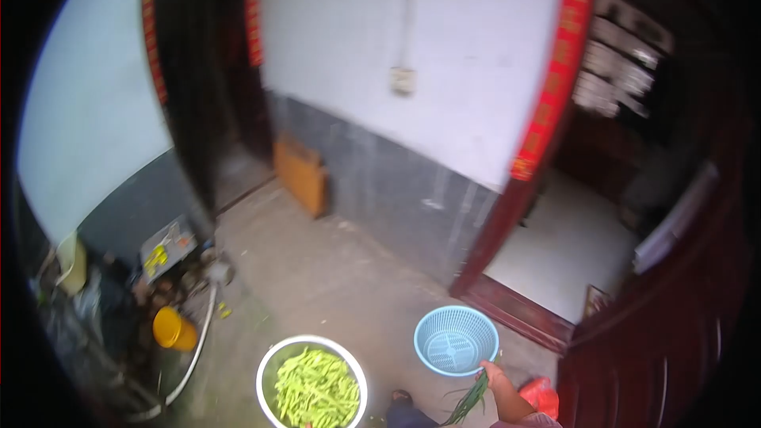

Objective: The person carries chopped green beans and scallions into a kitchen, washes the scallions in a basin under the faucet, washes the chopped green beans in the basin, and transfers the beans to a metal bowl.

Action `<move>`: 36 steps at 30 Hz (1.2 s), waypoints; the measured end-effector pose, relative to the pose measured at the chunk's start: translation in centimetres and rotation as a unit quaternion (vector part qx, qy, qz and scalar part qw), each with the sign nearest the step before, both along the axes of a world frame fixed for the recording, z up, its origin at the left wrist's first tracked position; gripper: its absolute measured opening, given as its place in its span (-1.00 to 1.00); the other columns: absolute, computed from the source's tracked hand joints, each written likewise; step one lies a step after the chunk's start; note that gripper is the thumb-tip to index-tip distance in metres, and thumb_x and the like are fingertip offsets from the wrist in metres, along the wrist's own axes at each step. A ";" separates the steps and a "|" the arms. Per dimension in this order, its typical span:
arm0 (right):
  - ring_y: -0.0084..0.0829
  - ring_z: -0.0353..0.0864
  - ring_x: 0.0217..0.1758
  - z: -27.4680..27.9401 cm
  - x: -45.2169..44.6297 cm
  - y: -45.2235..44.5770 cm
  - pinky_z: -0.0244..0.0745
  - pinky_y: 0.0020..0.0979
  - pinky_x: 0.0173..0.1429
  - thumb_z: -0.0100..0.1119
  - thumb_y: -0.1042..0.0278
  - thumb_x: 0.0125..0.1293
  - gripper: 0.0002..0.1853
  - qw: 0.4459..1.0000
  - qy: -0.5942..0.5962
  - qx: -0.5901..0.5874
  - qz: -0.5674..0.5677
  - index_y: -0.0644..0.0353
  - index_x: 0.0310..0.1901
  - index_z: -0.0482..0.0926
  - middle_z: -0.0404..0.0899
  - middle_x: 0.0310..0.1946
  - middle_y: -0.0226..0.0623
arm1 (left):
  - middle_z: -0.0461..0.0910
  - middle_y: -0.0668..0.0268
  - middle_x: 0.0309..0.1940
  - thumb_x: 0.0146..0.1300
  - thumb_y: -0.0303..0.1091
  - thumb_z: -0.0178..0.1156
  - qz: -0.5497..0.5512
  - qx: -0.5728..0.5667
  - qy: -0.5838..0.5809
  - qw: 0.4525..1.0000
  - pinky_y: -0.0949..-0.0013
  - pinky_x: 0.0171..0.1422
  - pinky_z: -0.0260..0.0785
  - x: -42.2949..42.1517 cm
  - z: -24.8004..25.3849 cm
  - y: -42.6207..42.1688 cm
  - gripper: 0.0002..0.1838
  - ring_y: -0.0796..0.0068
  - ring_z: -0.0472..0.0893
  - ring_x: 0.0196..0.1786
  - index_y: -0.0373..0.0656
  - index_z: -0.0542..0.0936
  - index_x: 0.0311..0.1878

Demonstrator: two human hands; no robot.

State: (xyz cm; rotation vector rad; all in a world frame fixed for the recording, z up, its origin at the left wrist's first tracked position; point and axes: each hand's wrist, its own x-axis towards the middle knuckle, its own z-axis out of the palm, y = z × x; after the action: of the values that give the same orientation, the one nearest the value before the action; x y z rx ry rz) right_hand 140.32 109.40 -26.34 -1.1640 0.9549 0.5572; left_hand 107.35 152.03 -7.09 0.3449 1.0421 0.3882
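My right hand (493,374) is closed at the near rim of a light blue plastic basket (432,316), with a bunch of long, thin green leaves (468,404), chive- or scallion-like, hanging from it. Only the basket's slotted bottom shows inside. To the left, a round metal bowl (361,372) is full of yellow-green pieces that look like bean pods (315,384). At the bowl's near side, cut by the frame edge, a small skin-coloured patch looks like the tip of my left hand (308,426) over the rim; the rest is out of frame. Basket and bowl look sharper than the floor.
A dark red door (674,349) and raised sill (515,317) stand at right. An orange-brown board (301,177) leans on the wall. A yellow bucket (174,330), pale hose (198,349) and clutter lie left. A red plastic bag (541,396) is by my right arm.
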 end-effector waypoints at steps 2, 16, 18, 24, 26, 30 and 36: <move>-0.37 0.35 -0.68 8.4 5.4 8.8 0.41 -0.26 -0.59 0.15 0.50 0.03 -0.82 0.998 -0.016 -0.014 0.062 0.22 -0.31 0.41 0.33 -0.67 -0.28 | 0.54 0.16 -0.08 0.18 -0.33 0.19 0.019 -0.027 0.036 0.999 0.25 -0.10 0.50 3.5 2.4 2.1 -0.54 0.28 0.56 -0.08 -0.23 0.35 0.12; -0.44 0.31 -0.72 14.9 28.7 49.9 0.34 -0.34 -0.62 0.14 0.49 0.03 -0.88 0.943 -0.077 0.032 0.323 0.28 -0.40 0.43 0.33 -0.71 -0.32 | 0.51 0.21 -0.11 0.25 -0.40 0.04 0.095 0.014 0.030 0.995 0.30 -0.61 0.30 23.9 -1.7 23.2 -0.61 0.26 0.55 -0.29 -0.15 0.29 0.14; -0.45 0.29 -0.73 16.5 32.3 54.1 0.33 -0.35 -0.62 0.13 0.51 0.03 -0.89 0.945 -0.067 0.011 0.320 0.28 -0.41 0.41 0.32 -0.71 -0.32 | 0.51 0.22 -0.16 0.26 -0.40 0.04 0.127 -0.003 0.040 0.991 0.39 -0.69 0.19 28.9 2.3 27.1 -0.64 0.33 0.53 -0.37 -0.17 0.31 0.11; -0.47 0.28 -0.73 16.6 43.3 65.6 0.29 -0.39 -0.64 0.10 0.55 0.03 -0.89 0.956 -0.079 0.011 0.281 0.26 -0.43 0.36 0.30 -0.72 -0.33 | 0.55 0.28 -0.27 0.21 -0.32 0.14 0.178 0.021 0.017 0.984 0.41 -0.64 0.22 36.0 0.9 38.6 -0.65 0.41 0.53 -0.40 -0.15 0.37 0.03; -0.49 0.28 -0.73 17.4 45.6 69.6 0.28 -0.40 -0.64 0.10 0.55 0.03 -0.89 0.962 -0.085 0.004 0.259 0.26 -0.43 0.36 0.30 -0.72 -0.33 | 0.55 0.28 -0.28 0.19 -0.31 0.17 0.212 0.024 0.039 0.976 0.38 -0.62 0.22 38.7 2.5 43.7 -0.65 0.41 0.54 -0.41 -0.15 0.39 0.02; -0.50 0.27 -0.73 17.0 51.8 78.3 0.29 -0.40 -0.64 0.09 0.55 0.02 -0.88 0.972 -0.080 -0.035 0.218 0.23 -0.40 0.35 0.30 -0.69 -0.34 | 0.55 0.27 -0.24 0.14 -0.30 0.23 0.233 0.037 0.047 0.971 0.35 -0.53 0.27 42.2 0.5 52.5 -0.64 0.35 0.55 -0.33 -0.18 0.41 -0.02; -0.47 0.27 -0.74 15.0 63.4 94.1 0.31 -0.36 -0.63 0.09 0.47 0.05 -0.88 0.977 -0.091 0.013 0.191 0.25 -0.37 0.39 0.29 -0.69 -0.37 | 0.41 0.18 0.07 0.23 -0.38 0.06 0.232 -0.022 0.092 0.968 0.07 -0.09 0.42 48.9 -0.3 65.9 -0.48 0.14 0.48 0.00 -0.13 0.21 0.25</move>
State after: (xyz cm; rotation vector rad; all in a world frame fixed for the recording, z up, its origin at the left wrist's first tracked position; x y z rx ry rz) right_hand 203.75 203.55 -11.37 -1.3603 0.5671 0.7516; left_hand 156.25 217.92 -7.34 0.0940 1.3138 0.7617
